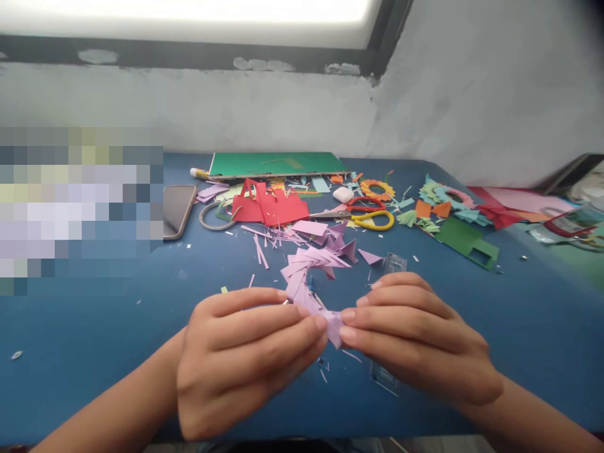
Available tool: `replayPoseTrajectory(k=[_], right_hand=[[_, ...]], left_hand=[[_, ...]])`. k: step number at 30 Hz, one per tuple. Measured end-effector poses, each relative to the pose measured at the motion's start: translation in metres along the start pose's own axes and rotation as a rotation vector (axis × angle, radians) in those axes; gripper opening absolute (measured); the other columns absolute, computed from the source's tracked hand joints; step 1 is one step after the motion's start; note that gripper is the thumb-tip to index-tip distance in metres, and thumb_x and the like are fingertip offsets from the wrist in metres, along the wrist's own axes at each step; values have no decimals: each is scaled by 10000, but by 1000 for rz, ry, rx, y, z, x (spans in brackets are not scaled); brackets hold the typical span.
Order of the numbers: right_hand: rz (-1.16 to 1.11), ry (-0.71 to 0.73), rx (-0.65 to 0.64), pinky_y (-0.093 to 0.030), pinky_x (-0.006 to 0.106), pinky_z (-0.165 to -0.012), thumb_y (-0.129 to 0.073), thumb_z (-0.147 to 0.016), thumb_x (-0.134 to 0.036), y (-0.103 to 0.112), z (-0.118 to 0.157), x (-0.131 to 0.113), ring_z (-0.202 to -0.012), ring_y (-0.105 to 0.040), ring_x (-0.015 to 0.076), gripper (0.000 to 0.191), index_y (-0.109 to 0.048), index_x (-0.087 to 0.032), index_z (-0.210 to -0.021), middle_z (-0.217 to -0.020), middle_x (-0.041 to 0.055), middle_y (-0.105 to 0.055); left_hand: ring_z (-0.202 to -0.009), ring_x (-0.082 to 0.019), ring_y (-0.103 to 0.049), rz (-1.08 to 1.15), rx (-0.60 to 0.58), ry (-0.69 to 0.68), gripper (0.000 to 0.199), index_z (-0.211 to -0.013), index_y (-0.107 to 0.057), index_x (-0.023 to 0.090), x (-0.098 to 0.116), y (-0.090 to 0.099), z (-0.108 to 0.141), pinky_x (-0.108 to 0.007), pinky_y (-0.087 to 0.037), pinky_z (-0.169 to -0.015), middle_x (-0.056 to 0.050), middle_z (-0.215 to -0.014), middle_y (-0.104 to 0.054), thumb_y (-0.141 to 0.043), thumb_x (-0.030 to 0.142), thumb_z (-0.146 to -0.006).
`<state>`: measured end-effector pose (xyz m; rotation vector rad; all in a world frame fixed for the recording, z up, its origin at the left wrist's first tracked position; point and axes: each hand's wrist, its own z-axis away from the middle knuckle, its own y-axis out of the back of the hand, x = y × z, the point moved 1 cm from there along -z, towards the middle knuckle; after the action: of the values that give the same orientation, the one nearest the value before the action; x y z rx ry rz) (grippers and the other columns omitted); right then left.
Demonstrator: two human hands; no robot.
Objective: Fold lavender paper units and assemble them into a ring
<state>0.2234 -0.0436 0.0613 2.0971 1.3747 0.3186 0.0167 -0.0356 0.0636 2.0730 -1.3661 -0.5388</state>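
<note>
A curved chain of folded lilac paper pieces (298, 277) is held up over the blue table, open on its right side. My left hand (250, 355) pinches the lower part of the chain with its fingertips. From the right, my right hand (419, 340) grips the chain's lower end, its fingertips close to those of my left hand. Both thumbs are largely hidden behind the fingers. Beyond the chain lie loose folded lilac pieces (346, 246) and a lilac paper rectangle (310, 228).
Behind the hands are scissors (372, 217), red paper (283, 206), a white eraser (343, 194), a green board (278, 163) and an orange paper ring (377, 189). A phone (178, 211) lies left; a multicoloured ring (453, 198) and dark green paper (467, 242) lie right.
</note>
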Motion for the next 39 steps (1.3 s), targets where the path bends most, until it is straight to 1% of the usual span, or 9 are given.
replayPoseTrajectory(k=[7, 11, 15, 16, 20, 21, 25, 31, 39], right_hand=[[95, -38, -17, -470, 281, -779, -487, -900, -109, 1, 3, -6, -781, -584, 99, 174, -650, -168, -889, -770, 3, -686], [90, -17, -12, -459, 279, -780, -470, -906, -107, -1, 5, -4, -774, -570, 96, 180, -644, -156, -897, -773, 7, -672], [59, -22, -24, -447, 287, -799, -474, -906, -111, -5, 5, -2, -788, -563, 92, 173, -642, -150, -887, -784, 6, -664], [49, -21, -23, -449, 287, -793, -476, -907, -119, -6, 5, -1, -786, -562, 91, 170, -642, -150, -882, -783, 6, -662], [41, -52, 3, -459, 287, -758, -515, -890, -136, -8, 4, 0, -755, -563, 91, 138, -646, -161, -855, -764, -1, -659], [49, -60, 12, -462, 290, -750, -516, -890, -138, -8, 4, 1, -745, -566, 93, 137, -645, -165, -852, -758, 0, -659], [67, -32, 78, -476, 313, -728, -554, -870, -165, -3, 2, 2, -730, -581, 107, 80, -630, -175, -844, -763, 8, -659], [103, 2, 79, -473, 305, -742, -525, -879, -123, 1, 3, 4, -738, -585, 109, 148, -640, -202, -829, -739, -8, -669], [40, 22, 74, -461, 307, -737, -505, -888, -138, -5, 2, 10, -693, -595, 108, 179, -655, -191, -806, -738, -10, -697]], left_hand=[[-877, -46, -629, -59, 33, -21, 253, -900, -654, 215, 5, -3, 9, -144, -445, -975, 113, -879, -715, -439, 83, -894], [-868, -50, -632, -71, 4, -42, 233, -877, -655, 212, 6, -5, 9, -154, -461, -959, 111, -888, -715, -455, 92, -891], [-855, -50, -638, -108, 38, -24, 282, -914, -651, 253, 9, -5, 8, -153, -491, -912, 130, -893, -710, -453, 56, -876], [-850, -50, -640, -111, 30, -15, 296, -928, -649, 263, 9, -4, 7, -150, -496, -901, 134, -892, -710, -451, 49, -874], [-848, -55, -646, -43, -108, 13, 239, -945, -647, 239, 8, 1, 2, -156, -499, -895, 116, -878, -717, -481, 80, -877], [-859, -57, -645, -24, -108, 25, 222, -941, -648, 228, 7, 2, 2, -167, -492, -909, 109, -879, -719, -479, 94, -885], [-933, -69, -634, -7, 6, 74, 229, -935, -650, 204, 3, 6, 0, -230, -447, -976, 87, -927, -717, -437, 125, -919], [-915, -60, -645, -11, -99, 55, 138, -915, -646, 181, 1, 10, -4, -218, -441, -987, 85, -907, -722, -553, 99, -855], [-896, -71, -661, -7, -78, 50, 197, -920, -643, 184, 2, 6, -2, -238, -458, -989, 73, -934, -719, -476, 83, -892]])
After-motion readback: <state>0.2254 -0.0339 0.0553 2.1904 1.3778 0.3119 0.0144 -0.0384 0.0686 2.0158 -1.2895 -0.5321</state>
